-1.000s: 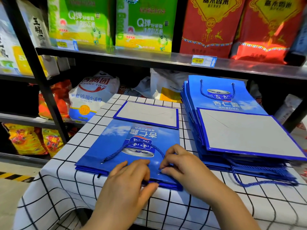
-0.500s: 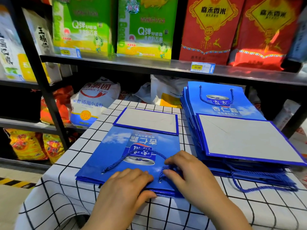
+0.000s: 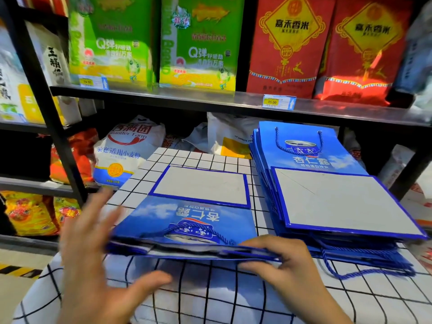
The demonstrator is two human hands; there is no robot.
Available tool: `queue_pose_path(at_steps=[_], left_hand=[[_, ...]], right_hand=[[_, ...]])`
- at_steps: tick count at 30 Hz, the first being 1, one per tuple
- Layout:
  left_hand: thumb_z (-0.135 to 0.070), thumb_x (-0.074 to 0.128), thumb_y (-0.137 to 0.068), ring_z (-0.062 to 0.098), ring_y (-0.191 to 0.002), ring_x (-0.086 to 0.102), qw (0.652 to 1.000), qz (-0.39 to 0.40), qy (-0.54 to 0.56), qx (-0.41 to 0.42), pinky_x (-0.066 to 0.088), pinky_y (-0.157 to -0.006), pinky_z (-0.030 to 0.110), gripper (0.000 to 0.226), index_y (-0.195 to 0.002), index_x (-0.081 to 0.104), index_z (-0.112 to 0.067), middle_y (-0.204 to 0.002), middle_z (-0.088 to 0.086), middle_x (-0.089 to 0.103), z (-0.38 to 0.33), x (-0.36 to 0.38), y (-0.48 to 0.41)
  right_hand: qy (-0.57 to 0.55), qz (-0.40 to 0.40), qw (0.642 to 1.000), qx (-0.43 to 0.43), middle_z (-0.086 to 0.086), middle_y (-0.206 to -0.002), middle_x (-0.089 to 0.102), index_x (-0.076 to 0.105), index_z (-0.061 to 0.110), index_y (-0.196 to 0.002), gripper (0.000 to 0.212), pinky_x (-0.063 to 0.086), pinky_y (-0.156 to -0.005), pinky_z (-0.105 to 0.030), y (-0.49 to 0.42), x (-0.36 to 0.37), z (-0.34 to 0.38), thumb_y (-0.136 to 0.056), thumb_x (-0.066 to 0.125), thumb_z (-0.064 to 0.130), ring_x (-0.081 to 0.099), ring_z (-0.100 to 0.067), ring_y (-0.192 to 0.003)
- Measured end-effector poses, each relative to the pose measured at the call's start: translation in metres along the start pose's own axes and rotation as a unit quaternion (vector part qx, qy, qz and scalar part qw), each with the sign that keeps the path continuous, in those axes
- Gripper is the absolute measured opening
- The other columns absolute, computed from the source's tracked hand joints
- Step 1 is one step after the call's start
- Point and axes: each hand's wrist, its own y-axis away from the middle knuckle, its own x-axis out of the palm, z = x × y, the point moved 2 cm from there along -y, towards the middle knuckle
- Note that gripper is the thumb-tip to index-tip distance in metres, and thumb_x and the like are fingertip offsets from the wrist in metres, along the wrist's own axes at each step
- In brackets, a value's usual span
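Half a second back both hands lay flat on the near edge of the blue paper bag (image 3: 187,220). Now that edge has come up off the checked desk (image 3: 210,300) and its mouth gapes a little, showing the pale inside. Otherwise the bag lies flat, its grey base panel folded over at the far end, just left of the stack of like bags (image 3: 327,195). The right grip (image 3: 280,260) sits at the bag's near right corner, fingers curled over the raised edge and thumb beneath, pinching it. The left grip (image 3: 93,260) has come away to the bag's left side, fingers spread wide and blurred, holding nothing; whether its fingertips brush the bag I cannot tell.
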Motion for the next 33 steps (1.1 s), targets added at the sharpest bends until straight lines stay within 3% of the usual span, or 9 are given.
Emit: queue_pose_path(at_steps=[3, 5, 7, 9, 16, 22, 25, 28, 33], left_hand=[[-0.074, 0.076, -0.026, 0.038, -0.127, 0.042, 0.943, 0.055, 0.136, -0.299, 0.037, -0.097, 0.018, 0.136, -0.116, 0.041, 0.021, -0.114, 0.026, 0.055, 0.065, -0.003, 0.036], [-0.042, 0.090, -0.023, 0.012, -0.107, 0.061, 0.917, 0.052, 0.223, -0.326, 0.045, -0.093, 0.024, 0.129, -0.130, 0.037, 0.007, -0.101, 0.007, 0.067, 0.075, 0.006, 0.019], [-0.002, 0.079, -0.036, -0.007, -0.079, 0.063, 0.915, 0.032, 0.238, -0.324, 0.048, -0.066, 0.005, 0.087, -0.117, 0.049, -0.012, -0.090, -0.011, 0.063, 0.055, 0.014, -0.001], [-0.006, 0.081, -0.045, 0.007, -0.079, 0.065, 0.905, -0.004, 0.265, -0.332, 0.043, -0.049, 0.001, 0.059, -0.096, 0.052, -0.010, -0.079, -0.006, 0.059, 0.035, 0.020, -0.013], [-0.007, 0.074, -0.059, -0.002, -0.070, 0.059, 0.923, -0.055, 0.258, -0.281, 0.046, -0.058, 0.012, 0.043, -0.086, 0.050, -0.029, -0.087, -0.010, 0.061, 0.030, 0.018, -0.033], [-0.015, 0.076, -0.070, -0.012, -0.058, 0.056, 0.942, -0.143, 0.217, -0.213, 0.044, -0.054, 0.006, 0.027, -0.079, 0.054, -0.025, -0.081, -0.008, 0.062, -0.005, -0.025, -0.081], [-0.040, 0.076, -0.061, 0.000, -0.075, 0.061, 0.954, -0.165, 0.179, -0.176, 0.050, -0.070, 0.021, 0.043, -0.096, 0.057, -0.022, -0.094, -0.001, 0.065, -0.028, -0.061, -0.118], [-0.031, 0.083, -0.060, 0.010, -0.095, 0.057, 0.981, -0.104, 0.126, -0.108, 0.042, -0.081, 0.025, 0.071, -0.120, 0.047, -0.017, -0.112, -0.007, 0.057, -0.070, -0.087, -0.146], [-0.027, 0.087, -0.052, 0.001, -0.093, 0.058, 0.975, 0.063, 0.197, -0.078, 0.048, -0.083, 0.015, 0.084, -0.123, 0.043, -0.014, -0.108, -0.013, 0.059, -0.113, -0.058, -0.177]], right_hand=[[-0.141, -0.073, 0.987, 0.030, 0.005, -0.061, 0.070, 0.073, 0.031, -0.060, 0.018, 0.048, -0.057, -0.012, -0.003, -0.008, 0.015, -0.044, 0.068, 0.036, 0.063, -0.004, -0.057], [-0.197, -0.116, 0.973, 0.036, 0.001, -0.057, 0.068, 0.073, 0.026, -0.058, 0.021, 0.049, -0.056, -0.014, -0.008, -0.007, 0.023, -0.040, 0.065, 0.033, 0.063, -0.007, -0.055], [-0.219, -0.170, 0.960, 0.032, 0.003, -0.059, 0.069, 0.073, 0.026, -0.063, 0.027, 0.048, -0.055, -0.012, -0.016, -0.005, 0.030, -0.040, 0.062, 0.035, 0.063, -0.004, -0.056], [-0.217, -0.202, 0.955, 0.013, 0.008, -0.064, 0.070, 0.072, 0.029, -0.070, 0.031, 0.047, -0.056, -0.010, -0.024, -0.004, 0.037, -0.043, 0.062, 0.038, 0.063, -0.001, -0.059], [-0.217, -0.172, 0.960, 0.049, 0.008, -0.091, 0.073, 0.056, 0.017, -0.106, 0.073, 0.051, -0.065, -0.013, -0.036, 0.013, 0.012, -0.036, 0.071, 0.032, 0.067, -0.003, -0.082], [-0.139, -0.193, 0.971, -0.001, 0.013, -0.102, 0.068, 0.053, 0.028, -0.106, 0.059, 0.052, -0.089, -0.036, -0.049, 0.005, 0.036, -0.054, 0.078, 0.019, 0.065, -0.010, -0.097], [-0.109, -0.221, 0.966, -0.077, 0.008, -0.119, 0.062, 0.045, 0.024, -0.125, 0.070, 0.045, -0.100, -0.040, -0.061, -0.016, 0.081, -0.066, 0.078, 0.008, 0.058, -0.010, -0.111], [-0.061, -0.235, 0.962, -0.122, 0.006, -0.136, 0.047, 0.033, 0.016, -0.136, 0.079, 0.038, -0.105, -0.028, -0.075, -0.055, 0.120, -0.068, 0.074, 0.013, 0.048, -0.005, -0.122], [0.034, -0.158, 0.985, -0.053, -0.001, -0.095, 0.067, 0.055, 0.006, -0.112, 0.040, 0.047, -0.063, -0.012, -0.080, -0.125, 0.134, -0.075, 0.069, -0.001, 0.061, 0.006, -0.071]])
